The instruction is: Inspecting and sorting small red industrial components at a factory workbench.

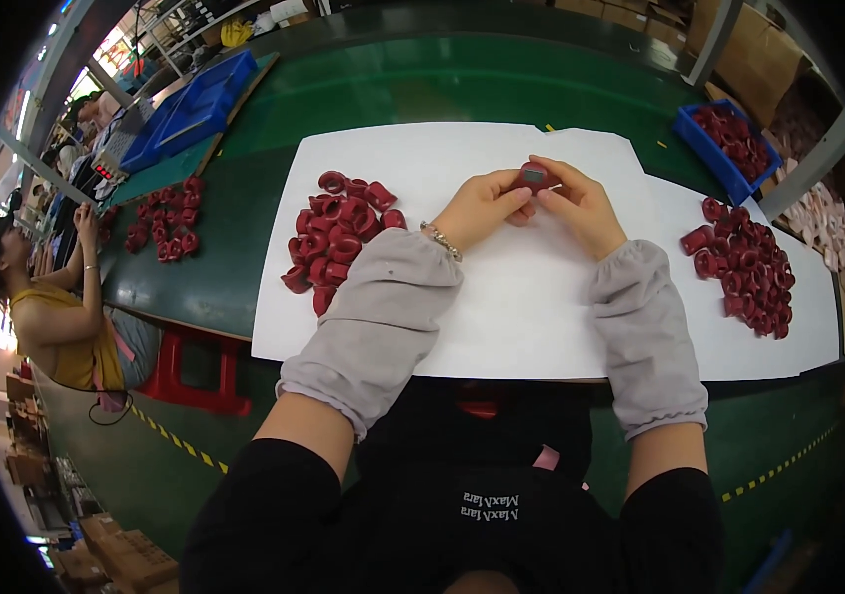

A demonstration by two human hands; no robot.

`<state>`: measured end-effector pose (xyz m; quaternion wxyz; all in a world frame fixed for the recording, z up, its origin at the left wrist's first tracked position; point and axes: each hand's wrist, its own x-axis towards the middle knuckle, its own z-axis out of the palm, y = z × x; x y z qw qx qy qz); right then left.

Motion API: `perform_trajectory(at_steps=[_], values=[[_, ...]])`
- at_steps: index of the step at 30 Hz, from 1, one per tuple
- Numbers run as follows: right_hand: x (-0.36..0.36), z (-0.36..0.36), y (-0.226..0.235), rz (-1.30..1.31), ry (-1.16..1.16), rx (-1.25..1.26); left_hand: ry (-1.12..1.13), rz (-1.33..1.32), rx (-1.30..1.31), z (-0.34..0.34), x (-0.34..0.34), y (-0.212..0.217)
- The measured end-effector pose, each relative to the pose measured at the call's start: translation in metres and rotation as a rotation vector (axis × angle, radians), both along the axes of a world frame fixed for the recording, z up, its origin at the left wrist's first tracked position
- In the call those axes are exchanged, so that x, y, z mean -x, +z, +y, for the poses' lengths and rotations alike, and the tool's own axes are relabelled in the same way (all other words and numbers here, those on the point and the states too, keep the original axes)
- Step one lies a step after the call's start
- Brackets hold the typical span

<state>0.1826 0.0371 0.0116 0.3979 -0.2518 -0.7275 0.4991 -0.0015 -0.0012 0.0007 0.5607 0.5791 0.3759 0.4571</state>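
Observation:
Over the white sheet (531, 317), near its far edge, my left hand (480, 210) and my right hand (583, 206) meet around one small dark-red ring-shaped piece (533, 175). A small grey window shows on its upturned face. Fingers of both hands pinch it, the left from one side and the right from the other. To the left of my left forearm lies a pile of similar red ring-shaped pieces (338, 233). Another pile of red pieces (744, 267) is at the right, past my right forearm. Grey sleeve covers wrap both forearms, and a bracelet circles my left wrist.
A blue bin (685, 139) of red pieces stands at the far right. More red pieces (170, 220) lie on the green table (214, 287) at left. Blue trays (190, 109) are farther back. A person (66, 317) sits at the left near a red stool (199, 381).

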Motion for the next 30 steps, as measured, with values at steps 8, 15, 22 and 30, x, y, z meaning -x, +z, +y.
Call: perform_trajectory(at_steps=[8, 15, 22, 30], values=[[-0.0035, -0.0023, 0.0047, -0.138, -0.036, -0.085, -0.024, -0.022, -0.032, 0.0013, -0.0013, -0.003], [-0.0021, -0.001, -0.0001, -0.156, -0.036, -0.037, -0.04, -0.024, -0.008, 0.0021, -0.0006, -0.0031], [-0.001, -0.0013, -0.0012, -0.151, -0.031, -0.025, -0.054, -0.026, -0.015, 0.0019, 0.0002, -0.0031], [-0.0014, 0.0008, 0.0017, -0.196, -0.051, -0.073, -0.076, -0.068, 0.006, 0.0029, 0.0005, -0.0037]])
